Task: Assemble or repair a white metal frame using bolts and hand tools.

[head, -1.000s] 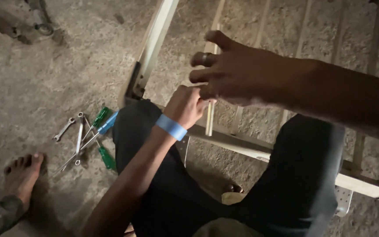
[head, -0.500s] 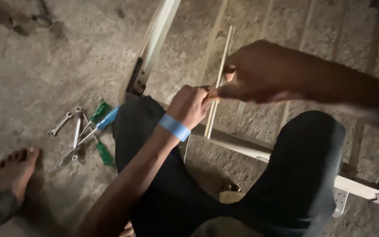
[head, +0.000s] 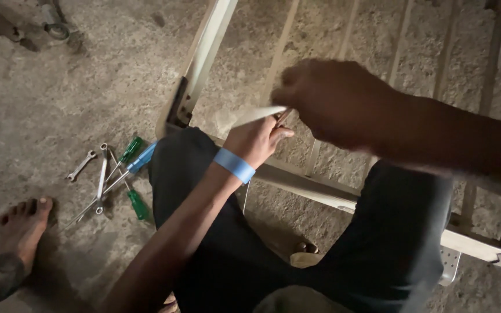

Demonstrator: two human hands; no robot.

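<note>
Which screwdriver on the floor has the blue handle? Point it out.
The blue-handled screwdriver, nearest the dark trouser leg; the two green-handled screwdrivers lie above-left and below it.

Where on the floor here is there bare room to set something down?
Bare concrete lies left of the tool pile, up toward the pale frame rail, and above the bare foot. It is crowded where the left hand and right hand meet.
</note>
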